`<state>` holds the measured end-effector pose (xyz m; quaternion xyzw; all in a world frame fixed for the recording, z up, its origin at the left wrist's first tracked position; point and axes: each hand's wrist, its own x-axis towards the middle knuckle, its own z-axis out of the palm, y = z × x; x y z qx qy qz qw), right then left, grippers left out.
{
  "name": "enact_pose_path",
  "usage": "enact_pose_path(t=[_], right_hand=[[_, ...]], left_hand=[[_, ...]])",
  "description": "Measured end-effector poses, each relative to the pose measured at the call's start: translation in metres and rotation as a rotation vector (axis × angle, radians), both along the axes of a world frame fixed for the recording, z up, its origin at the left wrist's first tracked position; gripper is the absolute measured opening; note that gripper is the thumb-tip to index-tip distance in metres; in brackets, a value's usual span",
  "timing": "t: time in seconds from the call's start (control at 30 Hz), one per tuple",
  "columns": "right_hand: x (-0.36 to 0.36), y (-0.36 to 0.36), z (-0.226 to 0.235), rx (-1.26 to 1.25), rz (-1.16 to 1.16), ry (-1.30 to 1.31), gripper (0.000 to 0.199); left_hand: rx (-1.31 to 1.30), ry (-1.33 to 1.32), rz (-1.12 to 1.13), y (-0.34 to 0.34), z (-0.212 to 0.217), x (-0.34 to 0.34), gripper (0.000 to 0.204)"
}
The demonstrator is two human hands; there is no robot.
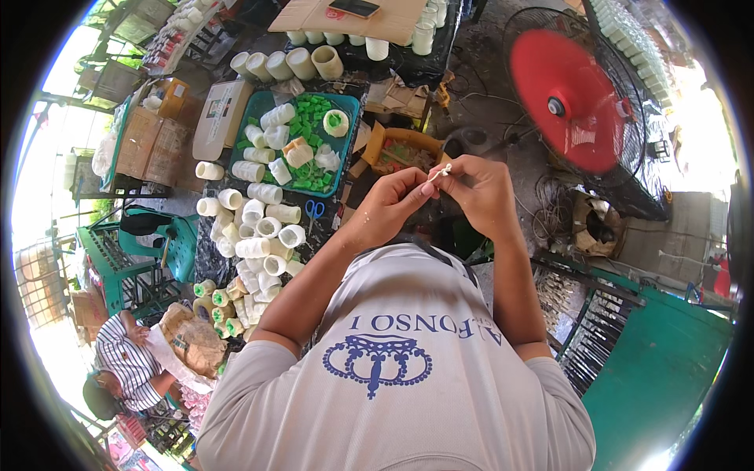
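A grey shirt (408,377) with a blue emblem fills the lower middle, nearest the camera, and both bare forearms rise from it. The left hand (389,206) and right hand (483,188) meet in front of the chest, fingertips together, pinching a small white piece (442,171) between them; both hands are closed on it. Below and to the left of the hands lies a green tray (348,137) of green bits and white tubes, with more white tubes (259,228) heaped beside it and blue scissors (314,209) near the tray's corner. A red fan (565,98) in a wire cage stands to the right. Another person in a striped shirt (126,361) sits at far lower left.
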<state>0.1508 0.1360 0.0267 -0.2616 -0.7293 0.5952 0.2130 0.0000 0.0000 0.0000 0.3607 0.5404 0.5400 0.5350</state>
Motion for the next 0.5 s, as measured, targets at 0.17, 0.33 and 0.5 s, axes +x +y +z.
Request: enact_pose_path(t=[0.17, 0.33, 0.5], right_hand=[[0.006, 0.002, 0.012, -0.024, 0.116, -0.075, 0.019], [0.014, 0.002, 0.009, 0.016, -0.013, 0.019, 0.028], [0.022, -0.015, 0.014, 0.195, -0.143, 0.018, 0.023]], left_hand=[[0.034, 0.257, -0.015, -0.005, 0.013, -0.001, 0.032], [-0.055, 0.142, 0.017, -0.004, 0.008, -0.002, 0.035], [0.006, 0.18, 0.053, -0.002, 0.009, 0.002, 0.029]])
